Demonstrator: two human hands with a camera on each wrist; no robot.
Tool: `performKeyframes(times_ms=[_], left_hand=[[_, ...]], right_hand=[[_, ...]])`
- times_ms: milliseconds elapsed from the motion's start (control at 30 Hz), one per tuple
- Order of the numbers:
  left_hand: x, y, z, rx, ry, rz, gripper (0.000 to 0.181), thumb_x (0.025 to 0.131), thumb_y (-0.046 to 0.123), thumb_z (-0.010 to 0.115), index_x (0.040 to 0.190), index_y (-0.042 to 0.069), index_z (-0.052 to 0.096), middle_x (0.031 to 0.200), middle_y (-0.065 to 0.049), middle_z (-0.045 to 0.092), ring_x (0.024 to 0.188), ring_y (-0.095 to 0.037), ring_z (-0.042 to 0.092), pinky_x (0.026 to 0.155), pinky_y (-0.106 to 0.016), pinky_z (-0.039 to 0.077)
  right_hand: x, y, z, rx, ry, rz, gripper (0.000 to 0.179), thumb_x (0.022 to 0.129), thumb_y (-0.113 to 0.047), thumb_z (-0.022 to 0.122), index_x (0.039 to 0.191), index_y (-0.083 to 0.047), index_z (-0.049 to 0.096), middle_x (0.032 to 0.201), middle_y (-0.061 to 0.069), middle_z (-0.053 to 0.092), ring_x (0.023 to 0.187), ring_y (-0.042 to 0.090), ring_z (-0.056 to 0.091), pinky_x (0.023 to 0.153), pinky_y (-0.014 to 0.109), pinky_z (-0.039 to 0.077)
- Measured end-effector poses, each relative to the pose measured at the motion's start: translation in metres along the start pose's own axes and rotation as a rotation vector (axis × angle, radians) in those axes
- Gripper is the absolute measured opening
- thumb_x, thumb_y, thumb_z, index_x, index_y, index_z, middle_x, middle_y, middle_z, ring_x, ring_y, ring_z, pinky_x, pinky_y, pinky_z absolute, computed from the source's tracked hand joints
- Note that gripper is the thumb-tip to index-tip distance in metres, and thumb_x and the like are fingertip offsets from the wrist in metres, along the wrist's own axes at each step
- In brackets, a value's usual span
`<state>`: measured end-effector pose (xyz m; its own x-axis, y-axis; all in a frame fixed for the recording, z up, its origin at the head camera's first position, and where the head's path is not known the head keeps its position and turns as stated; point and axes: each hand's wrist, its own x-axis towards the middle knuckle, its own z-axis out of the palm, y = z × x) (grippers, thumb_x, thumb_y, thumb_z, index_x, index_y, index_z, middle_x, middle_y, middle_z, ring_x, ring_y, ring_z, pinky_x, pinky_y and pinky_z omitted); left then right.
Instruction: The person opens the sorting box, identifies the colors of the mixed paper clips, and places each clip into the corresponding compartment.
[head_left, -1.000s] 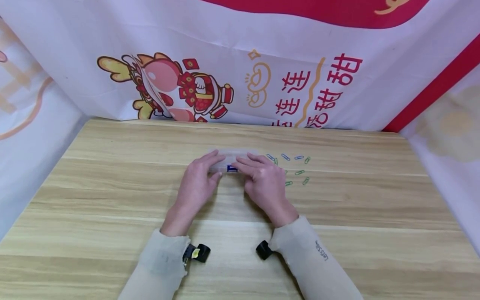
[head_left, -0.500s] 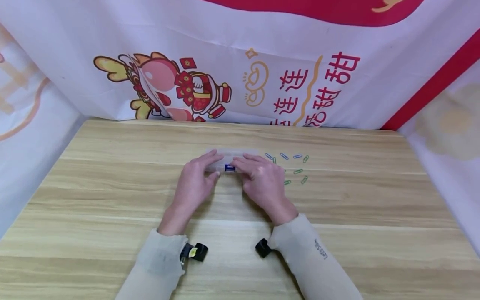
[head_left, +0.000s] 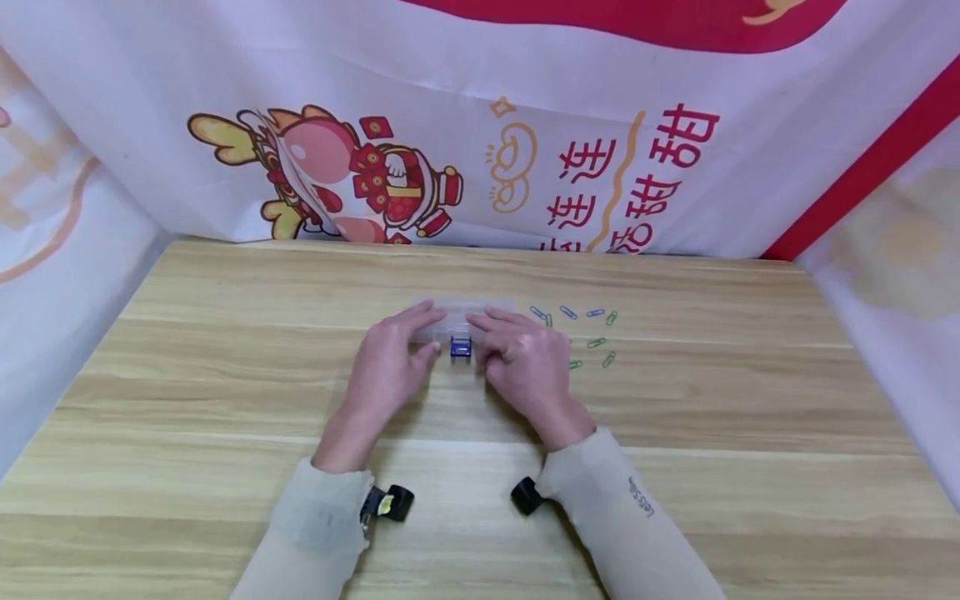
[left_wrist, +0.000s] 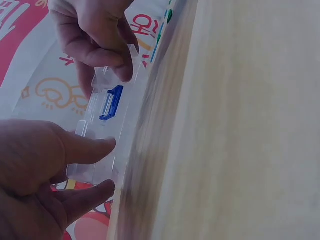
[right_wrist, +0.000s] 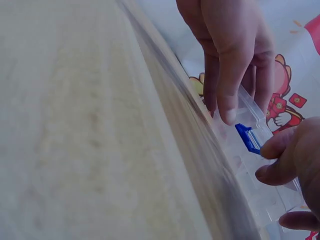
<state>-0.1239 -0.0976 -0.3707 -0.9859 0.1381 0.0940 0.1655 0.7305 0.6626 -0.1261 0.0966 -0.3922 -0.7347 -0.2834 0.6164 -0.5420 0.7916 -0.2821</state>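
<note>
A clear plastic storage box [head_left: 456,315] lies on the wooden table, its long side facing me. The blue latch [head_left: 461,347] at the middle of its front sticks outward, flipped away from the lid. My left hand [head_left: 386,354] grips the left end, thumb at the front wall and fingers over the top. At the right end my right hand [head_left: 528,367] holds the box, index finger bent beside the latch and other fingers on the lid. The right wrist view shows the right fingertips close to the latch [right_wrist: 247,138].
Several blue paper clips [head_left: 568,312] and green paper clips [head_left: 597,342] lie scattered to the right of the box, some partly hidden by the right hand. Behind the table [head_left: 720,375] hangs a printed white cloth [head_left: 465,50].
The blue latch has swung from flat against the box to sticking out toward me. The right index finger has drawn back and down from it; the left hand stays put.
</note>
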Motion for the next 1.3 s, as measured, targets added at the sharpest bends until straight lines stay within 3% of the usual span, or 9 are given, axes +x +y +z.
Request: performKeyframes(times_ms=[100,200,367,533,833,1300], left_hand=[[0.0,0.0,-0.002,-0.006,-0.005,-0.001,0.049,0.096,0.001,0.077,0.142,0.014,0.07,0.162,-0.011,0.056,0.151,-0.039,0.052,0.126,-0.056,0.042],[0.0,-0.001,-0.004,-0.021,-0.007,0.0,0.051,0.094,-0.001,0.078,0.142,0.014,0.07,0.161,-0.011,0.056,0.151,-0.04,0.052,0.126,-0.056,0.042],[0.0,-0.004,-0.005,-0.033,-0.003,-0.002,0.051,0.093,-0.001,0.079,0.141,0.013,0.071,0.161,-0.012,0.056,0.151,-0.039,0.051,0.127,-0.055,0.041],[0.0,-0.005,-0.004,-0.036,0.001,0.0,0.052,0.092,-0.001,0.081,0.141,0.012,0.071,0.16,-0.012,0.057,0.151,-0.039,0.051,0.127,-0.055,0.04],[0.001,-0.004,-0.003,-0.029,0.003,-0.011,0.051,0.093,0.001,0.08,0.141,0.014,0.071,0.16,-0.01,0.057,0.151,-0.039,0.052,0.127,-0.054,0.041],[0.001,-0.007,-0.005,-0.059,-0.015,-0.016,0.052,0.093,0.003,0.08,0.143,0.014,0.07,0.162,-0.009,0.056,0.152,-0.037,0.051,0.127,-0.053,0.041]], right_hand=[[0.0,0.0,-0.001,0.024,-0.005,0.03,0.031,0.081,0.006,0.073,0.07,-0.022,0.081,0.114,-0.005,0.083,0.111,0.016,0.08,0.06,0.027,0.061],[0.0,0.0,-0.002,0.042,-0.024,0.064,0.02,0.085,-0.001,0.081,0.09,-0.02,0.084,0.114,-0.002,0.083,0.109,0.018,0.081,0.075,0.032,0.066],[0.0,0.005,-0.007,0.128,-0.099,0.143,0.038,0.084,-0.007,0.089,0.119,-0.018,0.081,0.123,0.004,0.082,0.115,0.025,0.079,0.099,0.041,0.064],[0.0,0.013,-0.012,0.222,-0.171,0.229,0.034,0.087,-0.008,0.088,0.119,-0.017,0.081,0.132,0.003,0.078,0.12,0.024,0.076,0.099,0.039,0.064],[0.003,0.018,-0.017,0.275,-0.256,0.339,0.032,0.091,-0.016,0.087,0.123,-0.018,0.081,0.144,0.0,0.072,0.131,0.025,0.07,0.106,0.039,0.061],[0.002,0.022,-0.016,0.338,-0.218,0.33,0.028,0.094,-0.02,0.086,0.121,-0.015,0.082,0.136,0.005,0.076,0.13,0.023,0.071,0.109,0.038,0.059]])
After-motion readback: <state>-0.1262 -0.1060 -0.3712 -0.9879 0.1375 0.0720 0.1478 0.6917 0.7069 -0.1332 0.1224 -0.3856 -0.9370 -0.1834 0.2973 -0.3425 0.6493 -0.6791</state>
